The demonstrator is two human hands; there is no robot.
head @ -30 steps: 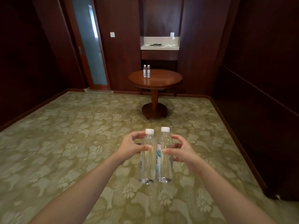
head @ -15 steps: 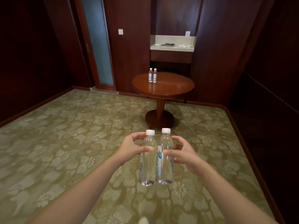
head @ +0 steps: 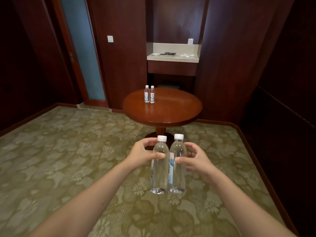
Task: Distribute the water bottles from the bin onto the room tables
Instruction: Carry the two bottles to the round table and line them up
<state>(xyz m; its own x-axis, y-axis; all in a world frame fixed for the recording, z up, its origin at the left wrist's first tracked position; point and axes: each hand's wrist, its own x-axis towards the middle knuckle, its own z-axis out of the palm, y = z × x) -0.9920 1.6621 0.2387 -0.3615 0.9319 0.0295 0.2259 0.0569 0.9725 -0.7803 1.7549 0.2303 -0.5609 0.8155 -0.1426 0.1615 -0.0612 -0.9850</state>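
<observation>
Now, step: far table [head: 171, 115] is being supplied.
Fingers: left hand [head: 142, 153] clamped on left bottle [head: 158, 170], right hand [head: 196, 160] on right bottle [head: 177, 168].
Next: upright set-down is needed.

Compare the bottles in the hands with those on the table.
The held pair is in the air, one bottle gripped by the left hand, the other by the right hand; the table pair stands untouched on the table. The held pair is near and looks large; the table pair is far and looks small. Both pairs are upright, side by side, clear, white-capped.
</observation>
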